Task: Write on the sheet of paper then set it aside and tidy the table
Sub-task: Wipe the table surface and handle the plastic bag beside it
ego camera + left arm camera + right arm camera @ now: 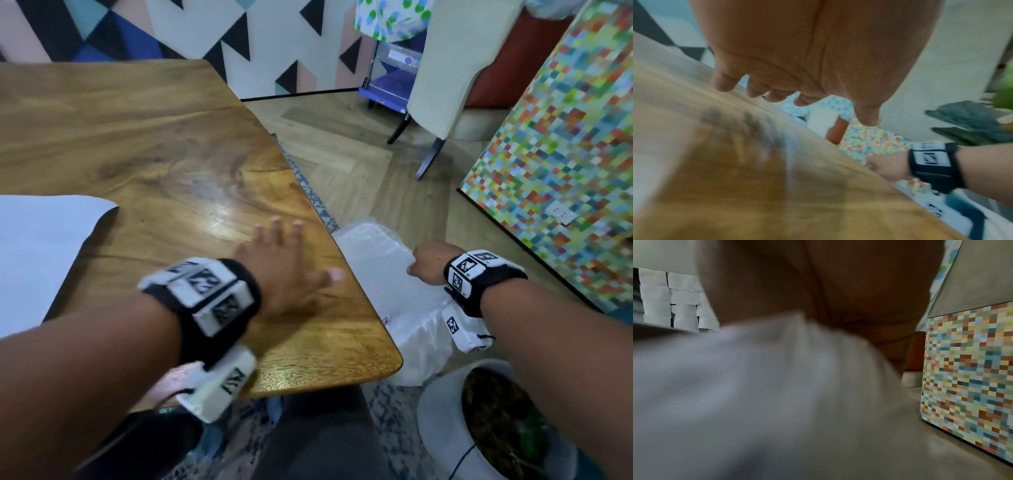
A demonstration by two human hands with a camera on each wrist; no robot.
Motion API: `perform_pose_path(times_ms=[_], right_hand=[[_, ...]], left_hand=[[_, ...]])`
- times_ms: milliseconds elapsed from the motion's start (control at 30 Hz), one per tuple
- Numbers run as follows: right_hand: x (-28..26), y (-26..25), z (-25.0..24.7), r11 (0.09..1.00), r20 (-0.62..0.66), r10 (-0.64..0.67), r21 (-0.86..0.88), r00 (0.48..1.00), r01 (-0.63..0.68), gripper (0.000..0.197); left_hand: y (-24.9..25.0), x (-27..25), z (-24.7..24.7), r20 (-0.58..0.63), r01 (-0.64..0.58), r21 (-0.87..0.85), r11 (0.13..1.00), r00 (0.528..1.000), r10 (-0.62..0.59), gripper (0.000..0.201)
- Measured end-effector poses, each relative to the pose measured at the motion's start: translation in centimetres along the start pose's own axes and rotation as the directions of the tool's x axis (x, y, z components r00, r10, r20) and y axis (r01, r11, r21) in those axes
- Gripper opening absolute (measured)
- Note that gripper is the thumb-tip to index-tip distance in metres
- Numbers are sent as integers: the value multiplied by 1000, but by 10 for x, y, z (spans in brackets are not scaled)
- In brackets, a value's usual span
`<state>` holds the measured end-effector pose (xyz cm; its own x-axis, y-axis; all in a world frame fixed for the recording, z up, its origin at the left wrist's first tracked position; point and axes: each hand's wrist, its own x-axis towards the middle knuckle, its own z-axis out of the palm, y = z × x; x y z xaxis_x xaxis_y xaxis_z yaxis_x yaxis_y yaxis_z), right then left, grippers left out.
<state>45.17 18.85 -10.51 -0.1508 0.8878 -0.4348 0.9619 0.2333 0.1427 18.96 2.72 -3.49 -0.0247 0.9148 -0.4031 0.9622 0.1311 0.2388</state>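
Observation:
A white sheet of paper (41,246) lies on the left part of the wooden table (154,137). My left hand (291,250) is spread flat, fingers straight, on or just over the tabletop near its right edge, blurred by motion; the left wrist view shows the left hand (797,81) holding nothing. Off the table's right side, lower down, my right hand (426,262) grips the top of a white plastic bag (376,260). The bag (756,394) fills the right wrist view beneath the curled right hand (818,288). No pen is in view.
A white pot with a plant (496,421) stands on the floor at the near right. A cream chair (445,85) and a blue cart (390,78) stand further back. A multicoloured mosaic panel (565,154) closes the right side.

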Motion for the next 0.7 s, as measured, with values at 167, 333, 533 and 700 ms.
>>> perform_pose_path(times_ms=[167,333,533,700], right_hand=[[-3,2,-3,1000,-6,-8,-7,1000,8,27],[-4,-1,-5,1000,-11,3,30,1000,-3,26],[-2,-5,-6,1000,-8,1,20,1000,-1,27],[2,-8,-2,1000,-11,5,-10,1000,-5,28]], left_hand=[[-100,-10,-13,19,269,96,958,962,-272,133],[-80,-6,3,29,309,165,937,948,-317,137],[-2,-3,42,-64,79,121,990,995,-71,132],[58,8,45,106,-70,148,987,993,54,134]])
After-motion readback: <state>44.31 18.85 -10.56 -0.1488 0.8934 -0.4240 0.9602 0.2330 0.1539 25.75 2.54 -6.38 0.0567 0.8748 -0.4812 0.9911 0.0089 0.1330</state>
